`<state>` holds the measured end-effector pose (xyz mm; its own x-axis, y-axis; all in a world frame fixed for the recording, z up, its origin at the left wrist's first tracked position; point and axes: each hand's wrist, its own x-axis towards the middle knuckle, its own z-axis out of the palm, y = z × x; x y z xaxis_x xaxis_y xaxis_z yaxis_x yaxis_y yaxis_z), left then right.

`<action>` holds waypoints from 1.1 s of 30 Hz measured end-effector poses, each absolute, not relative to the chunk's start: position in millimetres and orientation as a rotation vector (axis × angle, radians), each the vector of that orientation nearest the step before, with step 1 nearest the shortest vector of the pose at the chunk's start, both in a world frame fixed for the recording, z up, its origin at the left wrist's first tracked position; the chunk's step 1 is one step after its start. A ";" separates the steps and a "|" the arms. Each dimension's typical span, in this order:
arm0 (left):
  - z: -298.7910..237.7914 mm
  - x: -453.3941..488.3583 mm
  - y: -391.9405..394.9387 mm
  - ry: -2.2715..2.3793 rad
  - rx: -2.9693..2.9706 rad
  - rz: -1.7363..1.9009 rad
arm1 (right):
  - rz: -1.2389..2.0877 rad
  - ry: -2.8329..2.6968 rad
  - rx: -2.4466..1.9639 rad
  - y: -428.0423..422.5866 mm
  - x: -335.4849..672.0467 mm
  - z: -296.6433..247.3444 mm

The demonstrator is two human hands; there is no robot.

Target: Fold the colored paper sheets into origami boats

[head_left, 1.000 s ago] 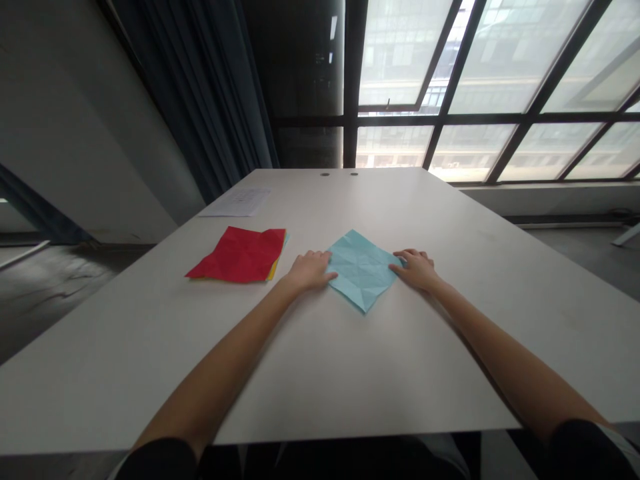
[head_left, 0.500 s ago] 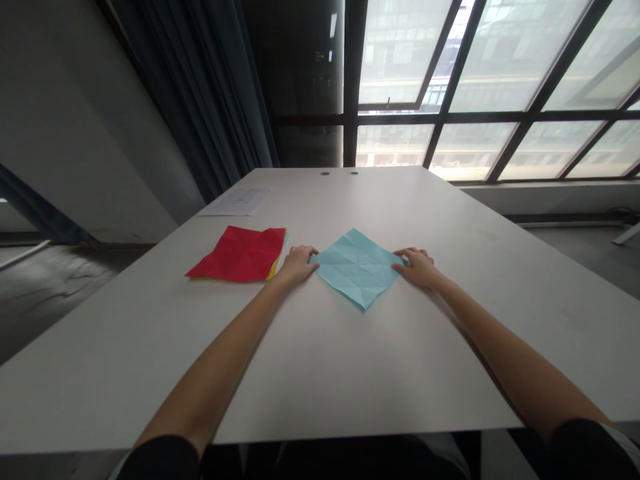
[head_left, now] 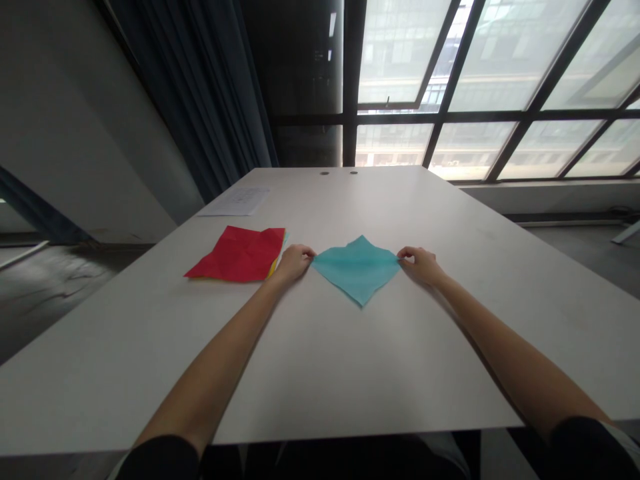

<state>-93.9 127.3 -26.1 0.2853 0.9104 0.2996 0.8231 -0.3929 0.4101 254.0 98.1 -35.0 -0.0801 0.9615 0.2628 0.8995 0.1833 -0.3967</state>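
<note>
A light blue square of creased paper [head_left: 357,270] lies turned as a diamond on the white table [head_left: 320,373], one corner pointing at me. My left hand [head_left: 297,259] pinches its left corner between thumb and fingers. At the opposite corner my right hand [head_left: 419,261] is closed in a pinch on the same sheet. The paper bulges slightly between the hands, and its face looks darker and smoother along the middle. Its near corner hangs toward the table; whether it touches is hard to make out.
Left of my left hand lies a stack of coloured paper with a crumpled red sheet [head_left: 243,253] on top, yellow and pale blue edges showing under it. A white printed sheet [head_left: 237,201] rests at the far left edge. Dark curtains [head_left: 200,87] and windows stand behind the table.
The blue paper has gone from lying flat to being lifted and bowed at its side corners. Its far corner has shifted down slightly. My fingers have closed into pinches on the corners.
</note>
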 end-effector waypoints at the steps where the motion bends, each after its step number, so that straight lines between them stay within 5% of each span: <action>1: -26.3 -94.5 127.3 1.609 2.401 0.734 | 0.172 -2.017 -1.738 98.5 254.7 -35.3; 16: 2.0 -79.3 104.5 1.629 2.709 0.195 | -0.092 -2.341 -1.636 81.9 244.1 -20.0; 33: -16.2 -5.3 58.4 1.473 2.733 0.266 | 0.067 -2.535 -1.263 61.8 187.1 -23.2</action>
<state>-5.3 58.4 -16.2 0.5385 0.8313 0.1375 0.8270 -0.5527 0.1027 187.1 61.8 -23.2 -0.5647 0.7861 0.2515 0.7717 0.6109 -0.1766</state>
